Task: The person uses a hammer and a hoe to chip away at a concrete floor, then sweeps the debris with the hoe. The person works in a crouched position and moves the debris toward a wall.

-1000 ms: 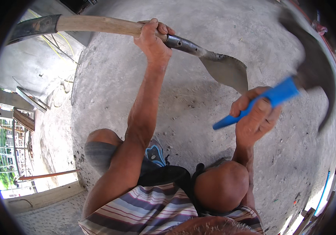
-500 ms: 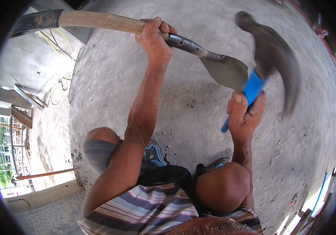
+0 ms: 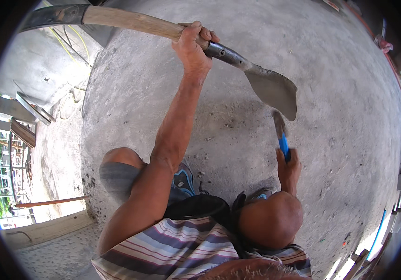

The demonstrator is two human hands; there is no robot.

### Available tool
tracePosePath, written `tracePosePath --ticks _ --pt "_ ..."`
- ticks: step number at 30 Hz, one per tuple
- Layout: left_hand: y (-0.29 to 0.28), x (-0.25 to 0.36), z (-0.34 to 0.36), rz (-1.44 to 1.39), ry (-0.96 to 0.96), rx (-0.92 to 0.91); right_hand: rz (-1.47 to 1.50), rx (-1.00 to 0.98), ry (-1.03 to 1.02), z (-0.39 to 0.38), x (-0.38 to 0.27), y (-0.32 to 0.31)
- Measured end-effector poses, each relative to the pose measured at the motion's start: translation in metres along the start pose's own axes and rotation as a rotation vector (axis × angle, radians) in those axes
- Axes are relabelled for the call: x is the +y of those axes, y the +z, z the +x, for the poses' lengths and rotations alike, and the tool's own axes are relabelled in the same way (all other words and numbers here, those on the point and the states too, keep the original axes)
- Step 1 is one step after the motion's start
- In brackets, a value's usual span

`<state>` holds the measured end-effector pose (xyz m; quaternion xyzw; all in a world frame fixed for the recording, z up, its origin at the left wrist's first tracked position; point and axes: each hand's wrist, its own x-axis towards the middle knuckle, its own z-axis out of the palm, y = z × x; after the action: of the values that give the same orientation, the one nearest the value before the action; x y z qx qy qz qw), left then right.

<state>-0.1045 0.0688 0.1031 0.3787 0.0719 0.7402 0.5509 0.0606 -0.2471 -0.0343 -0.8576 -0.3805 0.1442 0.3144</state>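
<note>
A shovel [image 3: 273, 91] with a wooden shaft and a grey metal blade slants across the upper part of the view, lifted off the floor. My left hand [image 3: 194, 50] is wrapped round its shaft just above the dark metal socket. Low on the right, my right hand [image 3: 289, 169] grips a claw hammer [image 3: 283, 142] by its blue handle. The hammer's dark head is at the underside of the blade near its lower edge, partly hidden by it; whether they touch I cannot tell.
Rough grey concrete floor [image 3: 350, 154] with loose grit surrounds me. My bent knees [image 3: 270, 219] are close below the hands. Boards and a metal piece [image 3: 33, 108] lie by the opening at left. A blue rod [image 3: 377, 235] and wood pieces line the right edge.
The hammer has swung down and left from its raised, blurred position to beneath the shovel blade. My left hand and the shovel have shifted slightly right, the blade a little lower.
</note>
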Motion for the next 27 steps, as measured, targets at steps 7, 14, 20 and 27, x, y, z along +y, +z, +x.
tracePosePath --ticks 7,14,20,27 --pt "-0.006 -0.010 -0.017 0.095 -0.126 0.159 -0.429 0.009 0.203 -0.034 0.121 0.015" --pt "-0.039 0.019 -0.060 0.345 -0.165 0.058 1.713 -0.966 0.150 0.072 -0.071 0.109" --pt "-0.042 0.123 -0.065 0.224 0.022 0.549 2.111 -0.742 0.447 0.143 -0.189 0.164" --pt "-0.082 0.243 -0.067 0.160 0.277 0.604 1.979 -1.038 0.111 0.178 -0.233 0.137"
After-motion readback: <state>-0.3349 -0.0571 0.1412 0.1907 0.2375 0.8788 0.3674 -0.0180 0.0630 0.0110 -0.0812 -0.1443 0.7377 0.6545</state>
